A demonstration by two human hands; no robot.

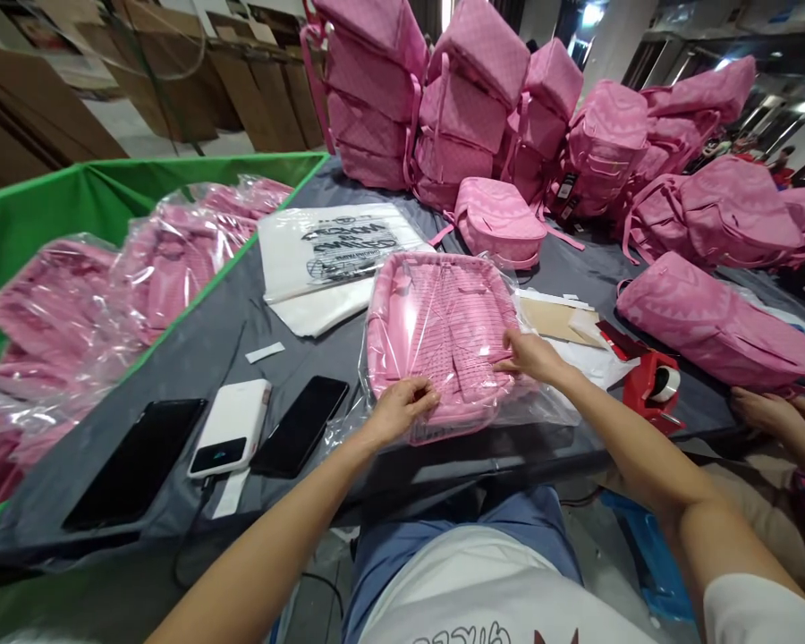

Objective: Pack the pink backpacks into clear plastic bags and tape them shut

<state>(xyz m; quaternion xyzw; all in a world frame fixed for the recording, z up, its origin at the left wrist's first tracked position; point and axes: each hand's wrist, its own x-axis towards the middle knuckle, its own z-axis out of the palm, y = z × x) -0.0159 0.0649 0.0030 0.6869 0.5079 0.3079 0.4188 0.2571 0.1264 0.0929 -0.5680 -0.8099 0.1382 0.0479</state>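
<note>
Dark-grey cloth-covered table (322,355) in head view, stacked pink fabric backpacks (368,94) along the far side, green fabric bin (30,215) at left. Pink padded backpack in clear plastic film (446,335) lies mid-table toward the near edge: left hand (402,411) on its near side, fingers curled, small gap to thumb; right hand (533,358) on its right side, fingers loosely bent, slightly parted; can't tell if either pinches film. Red tape dispenser (648,389) sits to the right.

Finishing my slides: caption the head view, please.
Left hand and right hand on a plastic-bagged pink backpack, stacked pink backpacks behind.
</note>
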